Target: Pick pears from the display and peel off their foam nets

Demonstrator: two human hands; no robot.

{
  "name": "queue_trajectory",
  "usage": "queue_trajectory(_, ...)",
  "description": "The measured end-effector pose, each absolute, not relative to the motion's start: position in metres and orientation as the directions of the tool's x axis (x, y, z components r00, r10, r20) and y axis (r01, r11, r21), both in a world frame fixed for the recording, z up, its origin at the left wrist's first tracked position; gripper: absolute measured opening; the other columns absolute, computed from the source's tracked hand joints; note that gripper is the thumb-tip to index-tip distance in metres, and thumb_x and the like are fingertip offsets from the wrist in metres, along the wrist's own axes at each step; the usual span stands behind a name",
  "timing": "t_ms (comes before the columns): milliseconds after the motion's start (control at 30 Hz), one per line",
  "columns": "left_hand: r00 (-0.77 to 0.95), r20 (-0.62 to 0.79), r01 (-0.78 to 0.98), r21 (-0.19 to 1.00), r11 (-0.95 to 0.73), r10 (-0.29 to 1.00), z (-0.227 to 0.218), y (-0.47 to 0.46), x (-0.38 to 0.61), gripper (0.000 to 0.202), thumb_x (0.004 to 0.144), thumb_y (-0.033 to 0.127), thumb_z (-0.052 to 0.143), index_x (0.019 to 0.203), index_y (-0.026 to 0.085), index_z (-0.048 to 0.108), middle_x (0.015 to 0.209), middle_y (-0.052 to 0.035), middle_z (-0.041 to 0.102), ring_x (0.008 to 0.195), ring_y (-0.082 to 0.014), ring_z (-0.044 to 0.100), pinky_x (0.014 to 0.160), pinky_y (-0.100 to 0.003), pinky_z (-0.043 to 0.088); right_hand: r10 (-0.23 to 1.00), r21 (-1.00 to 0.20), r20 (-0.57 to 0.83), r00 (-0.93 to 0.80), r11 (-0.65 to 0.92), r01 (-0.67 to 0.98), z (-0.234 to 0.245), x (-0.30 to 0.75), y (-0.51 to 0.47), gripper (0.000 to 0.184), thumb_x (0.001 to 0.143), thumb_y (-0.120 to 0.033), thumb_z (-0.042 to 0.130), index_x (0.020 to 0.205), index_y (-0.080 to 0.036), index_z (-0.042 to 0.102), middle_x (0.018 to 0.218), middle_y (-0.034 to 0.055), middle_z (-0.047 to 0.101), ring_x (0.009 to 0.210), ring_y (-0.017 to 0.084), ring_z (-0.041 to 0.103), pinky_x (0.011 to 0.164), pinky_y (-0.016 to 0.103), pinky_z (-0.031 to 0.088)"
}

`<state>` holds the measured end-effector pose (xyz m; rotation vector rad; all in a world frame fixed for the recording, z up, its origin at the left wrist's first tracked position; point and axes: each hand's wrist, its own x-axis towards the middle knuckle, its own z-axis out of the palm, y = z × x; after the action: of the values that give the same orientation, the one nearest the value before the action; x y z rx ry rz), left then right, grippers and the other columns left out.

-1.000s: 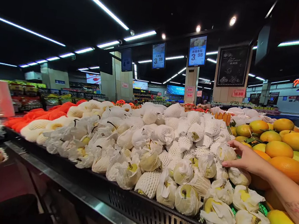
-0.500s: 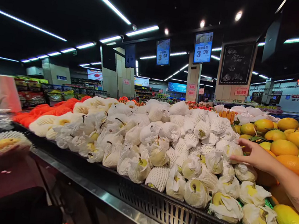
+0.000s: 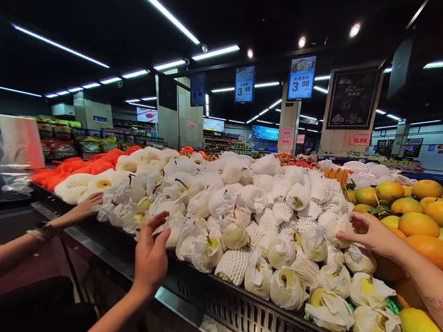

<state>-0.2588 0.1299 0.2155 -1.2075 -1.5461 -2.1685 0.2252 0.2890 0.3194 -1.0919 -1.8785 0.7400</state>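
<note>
My left hand [image 3: 151,258] is raised in front of the tray's front edge, palm turned right, thumb apart from the fingers, with nothing in it. At the right side of the pile my right hand [image 3: 372,233] reaches in from the right. Its fingers and thumb are apart, at the side of a paper-wrapped pear [image 3: 334,229] that lies in the pile and seems to be touched. Around it lie many more pears [image 3: 289,288] in white paper or foam nets, in a black slotted tray [image 3: 250,315].
Another person's hand [image 3: 90,203] reaches over the left end of the pile. Orange-yellow citrus fruits [image 3: 436,251] are heaped at right. Red-netted fruit [image 3: 81,164] lies far left, near a roll of plastic bags [image 3: 21,143]. A metal ledge [image 3: 215,330] runs along the front.
My left hand has come up into view from below. The other person's hand, which held a foam-netted fruit, now reaches to the pile without it. My right hand stays by the same pear.
</note>
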Motion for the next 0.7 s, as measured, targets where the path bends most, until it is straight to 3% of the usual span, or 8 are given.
queue_trajectory(67, -0.401, 0.85, 0.717, 0.523, -0.461, 0.34, 0.248, 0.138, -0.229, 0.04, 0.092, 0.046, 0.052, 0.122, 0.02, 0.06, 0.13, -0.0099, 0.061, 0.126, -0.0282, 0.053, 0.112, -0.047, 0.038, 0.898, -0.781, 0.361, -0.25, 0.438, 0.446, 0.323, 0.227, 0.286, 0.077, 0.04, -0.051, 0.093, 0.104, -0.016, 0.069, 0.111, 0.0099, 0.066, 0.112, 0.036, 0.059, 0.104, 0.047, 0.049)
queue_trajectory(167, -0.119, 0.92, 0.827, 0.3, -0.475, 0.372, 0.272, 0.14, -0.185, 0.027, 0.097, 0.038, 0.05, 0.115, 0.022, 0.064, 0.125, -0.0079, 0.063, 0.123, -0.0254, 0.054, 0.108, -0.044, 0.039, 0.893, -0.76, 0.367, -0.261, 0.449, 0.47, 0.328, 0.228, 0.283, 0.092, 0.042, -0.054, 0.092, 0.122, -0.015, 0.067, 0.112, 0.0115, 0.065, 0.114, 0.036, 0.058, 0.109, 0.052, 0.045)
queue_trajectory(267, 0.081, 0.901, 0.855, 0.157, -0.494, 0.427, 0.277, 0.135, -0.15, 0.023, 0.1, 0.032, 0.047, 0.113, 0.023, 0.063, 0.123, -0.0065, 0.064, 0.12, -0.0235, 0.055, 0.103, -0.042, 0.041, 0.887, -0.764, 0.373, -0.272, 0.46, 0.453, 0.328, 0.229, 0.282, 0.104, 0.048, -0.059, 0.088, 0.137, -0.014, 0.059, 0.115, 0.0121, 0.064, 0.116, 0.034, 0.058, 0.109, 0.05, 0.046)
queue_trajectory(367, 0.25, 0.797, 0.902, 0.015, -0.432, 0.55, 0.282, 0.134, -0.129, 0.025, 0.1, 0.032, 0.045, 0.115, 0.021, 0.061, 0.115, -0.0081, 0.067, 0.11, -0.0249, 0.059, 0.095, -0.043, 0.046, 0.879, -0.778, 0.379, -0.289, 0.472, 0.415, 0.325, 0.228, 0.285, 0.107, 0.049, -0.058, 0.086, 0.141, -0.013, 0.055, 0.115, 0.0124, 0.064, 0.117, 0.032, 0.058, 0.107, 0.045, 0.048)
queue_trajectory(467, 0.281, 0.696, 0.956, -0.139, -0.26, 0.66, 0.297, 0.141, -0.124, 0.03, 0.098, 0.025, 0.043, 0.123, 0.018, 0.058, 0.12, -0.0107, 0.067, 0.111, -0.0279, 0.059, 0.095, -0.045, 0.047, 0.874, -0.779, 0.387, -0.293, 0.481, 0.403, 0.323, 0.228, 0.288, 0.1, 0.052, -0.053, 0.086, 0.139, -0.013, 0.057, 0.111, 0.0116, 0.065, 0.115, 0.031, 0.059, 0.106, 0.044, 0.049)
queue_trajectory(567, 0.194, 0.631, 0.975, -0.208, -0.077, 0.751, 0.314, 0.149, -0.14, 0.036, 0.096, 0.015, 0.039, 0.128, 0.017, 0.057, 0.129, -0.0131, 0.062, 0.12, -0.0306, 0.056, 0.099, -0.047, 0.045, 0.866, -0.764, 0.406, -0.293, 0.497, 0.411, 0.323, 0.228, 0.291, 0.091, 0.057, -0.049, 0.086, 0.136, -0.014, 0.059, 0.108, 0.011, 0.065, 0.111, 0.031, 0.061, 0.104, 0.045, 0.05)
queue_trajectory(700, 0.159, 0.497, 0.978, -0.2, -0.066, 0.853, 0.316, 0.153, -0.169, 0.036, 0.098, 0.036, 0.05, 0.126, 0.016, 0.059, 0.117, -0.0144, 0.067, 0.105, -0.0303, 0.066, 0.089, -0.042, 0.052, 0.848, -0.74, 0.438, -0.297, 0.528, 0.417, 0.321, 0.227, 0.293, 0.08, 0.059, -0.045, 0.09, 0.129, -0.016, 0.066, 0.105, 0.0108, 0.066, 0.106, 0.032, 0.063, 0.102, 0.049, 0.051)
